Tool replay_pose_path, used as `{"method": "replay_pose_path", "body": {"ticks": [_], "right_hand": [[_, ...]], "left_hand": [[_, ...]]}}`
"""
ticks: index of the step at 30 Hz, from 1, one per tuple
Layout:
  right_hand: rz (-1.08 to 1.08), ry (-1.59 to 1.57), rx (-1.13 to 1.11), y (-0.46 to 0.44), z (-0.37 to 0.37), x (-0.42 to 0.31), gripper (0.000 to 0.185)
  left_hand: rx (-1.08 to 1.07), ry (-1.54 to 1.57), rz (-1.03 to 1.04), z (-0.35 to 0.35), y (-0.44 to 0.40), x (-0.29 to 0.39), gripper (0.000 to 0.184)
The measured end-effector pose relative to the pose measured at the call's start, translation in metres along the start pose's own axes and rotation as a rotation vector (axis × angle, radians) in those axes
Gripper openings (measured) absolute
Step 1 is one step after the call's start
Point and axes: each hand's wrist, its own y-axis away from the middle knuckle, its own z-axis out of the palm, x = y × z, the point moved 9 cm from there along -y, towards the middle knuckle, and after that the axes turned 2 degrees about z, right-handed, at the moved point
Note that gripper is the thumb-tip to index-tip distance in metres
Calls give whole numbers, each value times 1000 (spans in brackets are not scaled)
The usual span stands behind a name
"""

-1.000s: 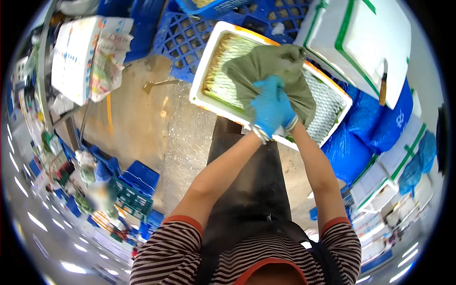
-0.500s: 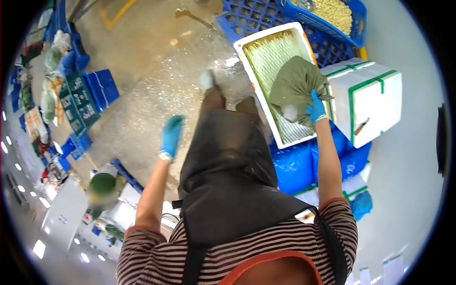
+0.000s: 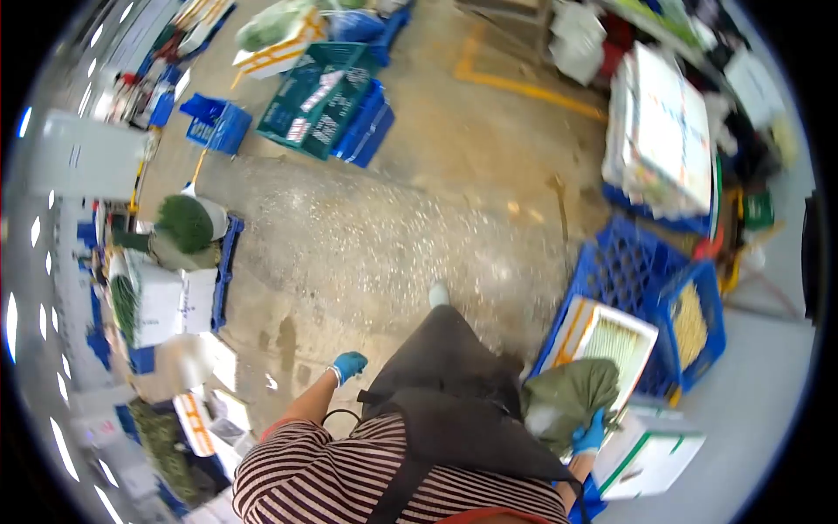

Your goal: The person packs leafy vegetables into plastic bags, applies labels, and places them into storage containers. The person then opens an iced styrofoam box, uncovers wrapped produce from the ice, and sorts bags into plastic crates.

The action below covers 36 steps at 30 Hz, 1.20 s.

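Note:
My right hand [image 3: 590,432], in a blue glove, grips the gathered edge of an olive-green cloth sack [image 3: 567,397]. Something whitish shows at the sack's lower left. It hangs over a white foam box [image 3: 642,330] with pale green, ridged contents, hiding the near part of that box. Out to the left of the dark apron, my blue-gloved left hand [image 3: 349,366] is held over the floor with nothing in it, its fingers loosely extended.
A blue crate of pale yellow pieces [image 3: 691,327] stands right of the foam box on a blue pallet [image 3: 615,262]. Close to my right arm is a green-taped white box [image 3: 655,458]. Ahead lie a green crate [image 3: 319,100] and wet floor; stacked goods [image 3: 188,223] line the left.
My view has swung left, so the foam box and sack now sit lower in it. My right hand has kept hold of the sack. The left hand has moved nearer my body.

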Motion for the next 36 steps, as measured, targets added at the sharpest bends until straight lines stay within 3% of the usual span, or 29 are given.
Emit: {"method": "replay_pose_path", "body": {"ticks": [4,5,7,8,10,13,14,17,20,21,23,25,27,28,30,31,32,35,36], "right_hand": [[-30,133,-122,36,127,-24,30],[-41,158,-155,44,166,-29,32],[-42,242,-204,61,250,-41,34],[-49,284,-202,62,281,-46,35],[-79,376,-218,78,355,-60,37],[-229,511,-284,103,474,-84,38],[-314,555,-296,119,519,-92,36],[-348,716,-410,185,650,-104,35],[-450,866,-582,220,766,-106,35],[-354,898,-708,227,806,-93,39],[-477,983,-769,309,868,-72,39],[-514,1116,-821,353,917,-53,40],[-534,1273,-848,388,971,-29,40],[-540,1305,-884,390,1003,-19,39],[-545,1345,-953,390,1065,7,38],[-485,1543,-970,482,1086,51,37],[-520,1476,-1096,491,1113,78,37],[-623,1274,-1349,486,1208,141,42],[-606,1403,-1259,493,1220,162,42]], "left_hand": [[139,284,14,-101,-50,-18,28],[220,-79,383,-133,-79,-20,22],[325,81,345,-181,-110,-34,18],[291,438,88,-202,-108,-33,22],[458,-1022,675,-228,-109,29,24],[486,190,383,-286,-136,21,28],[526,443,205,-303,-97,55,29],[583,422,295,-336,-77,87,34],[690,474,285,-317,-64,70,34],[752,502,286,-324,-62,59,33],[842,549,200,-296,-62,19,29],[766,753,14,-245,-57,-20,32],[673,-95,-29,-195,-68,-49,24],[455,-228,-129,-170,-56,-53,21],[257,-39,-279,-98,-52,-82,24],[192,75,-319,-87,-54,-97,30],[75,65,-222,-79,-55,-93,32],[116,105,-186,-128,-76,-113,29],[171,147,-232,-149,-85,-130,28]]}}
